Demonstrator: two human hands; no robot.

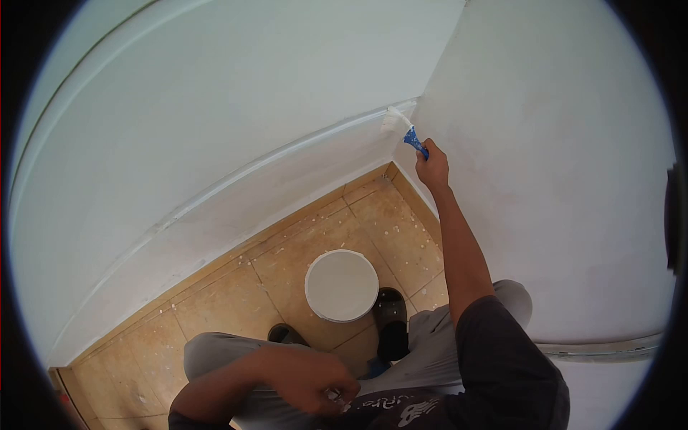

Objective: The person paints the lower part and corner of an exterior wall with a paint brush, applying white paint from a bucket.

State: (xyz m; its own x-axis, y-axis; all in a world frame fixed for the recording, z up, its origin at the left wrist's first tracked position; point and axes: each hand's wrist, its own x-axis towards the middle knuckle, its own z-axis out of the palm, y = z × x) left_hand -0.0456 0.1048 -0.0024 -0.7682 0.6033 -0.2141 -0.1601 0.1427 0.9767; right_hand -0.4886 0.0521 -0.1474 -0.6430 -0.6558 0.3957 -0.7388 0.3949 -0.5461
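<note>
Two walls are meeting in the corner at about one o'clock, and that is where you are working. Your right hand (432,163) is closing around the blue handle of the paintbrush (402,127), with the white bristles pressing into the corner seam just above the horizontal ledge (287,150) running along the left wall (215,86).

Your left hand (308,378) is resting low at six o'clock against your lap, its fingers curling in; something small may be pinched in them, but the view there is too poor to say, so I cannot tell what, if anything, it is gripping.

The paint bucket (342,284) is sitting on the tiled floor (236,287) at the centre, between your sandalled feet, apart from both hands.

As for progress, both walls are looking evenly white across their upper areas, so the broad covering appears largely done. The right wall (559,179) is showing faint patchy marks toward three o'clock, and the band below the ledge is looking duller, so touch-up and corner detailing seem to be what is remaining. Pale spatters are dotting the tiles and would want cleaning.
</note>
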